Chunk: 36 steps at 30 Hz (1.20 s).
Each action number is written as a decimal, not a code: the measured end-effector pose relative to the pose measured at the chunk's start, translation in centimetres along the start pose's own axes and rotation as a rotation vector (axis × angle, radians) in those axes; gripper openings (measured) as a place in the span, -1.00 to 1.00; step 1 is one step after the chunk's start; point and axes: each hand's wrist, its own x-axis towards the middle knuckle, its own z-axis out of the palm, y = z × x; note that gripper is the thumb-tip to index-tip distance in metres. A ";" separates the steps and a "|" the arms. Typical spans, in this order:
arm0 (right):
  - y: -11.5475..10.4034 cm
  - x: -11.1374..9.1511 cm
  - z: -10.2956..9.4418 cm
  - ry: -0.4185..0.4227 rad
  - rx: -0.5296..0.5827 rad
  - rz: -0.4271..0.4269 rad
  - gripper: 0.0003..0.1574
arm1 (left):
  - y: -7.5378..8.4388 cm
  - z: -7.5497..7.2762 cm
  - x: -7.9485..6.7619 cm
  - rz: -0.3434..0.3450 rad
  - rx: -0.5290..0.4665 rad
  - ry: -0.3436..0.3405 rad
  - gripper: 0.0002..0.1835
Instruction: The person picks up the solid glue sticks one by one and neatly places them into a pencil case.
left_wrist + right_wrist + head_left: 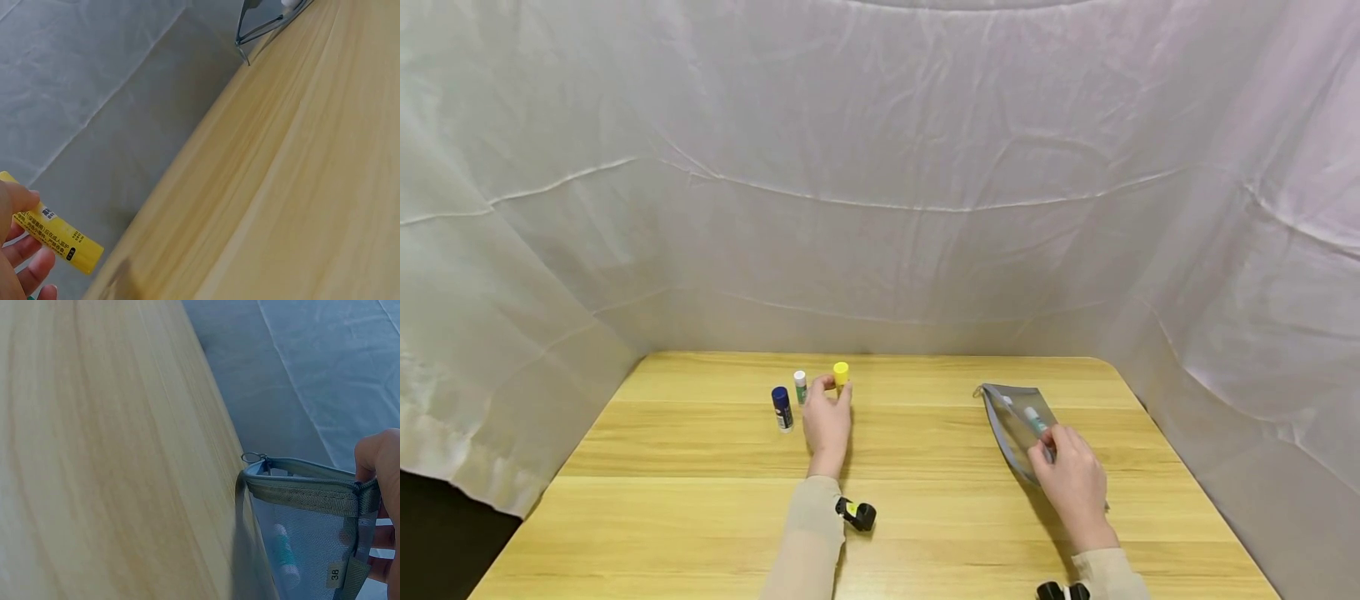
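Observation:
In the head view my left hand (827,423) pinches a yellow glue stick (841,374) between thumb and fingers. The left wrist view shows that glue stick (59,232) tilted in the air, black print on its side. Just left of this hand stand a white-capped green glue stick (801,382) and a blue-capped dark glue stick (782,408). My right hand (1072,477) grips one end of a grey mesh zip pouch (300,495), whose mouth gapes. Through the mesh a white-and-teal glue stick (285,556) shows inside. Some of the right fingers are hidden behind the pouch.
A wooden table (700,517) bears everything, its far edge meeting a pale hanging cloth (880,250) that also encloses both sides. A metal ring pull (252,457) sits at the pouch's far corner.

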 end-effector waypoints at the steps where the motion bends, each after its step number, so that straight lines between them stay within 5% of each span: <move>1: 0.0 0.0 0.0 0.000 0.000 0.000 -0.92 | 0.1 0.0 0.0 0.005 0.001 0.001 -0.65; 36: 0.1 0.1 0.0 -0.001 -0.002 0.007 -0.94 | 2.3 3.0 -2.8 0.235 -0.093 -0.059 -0.68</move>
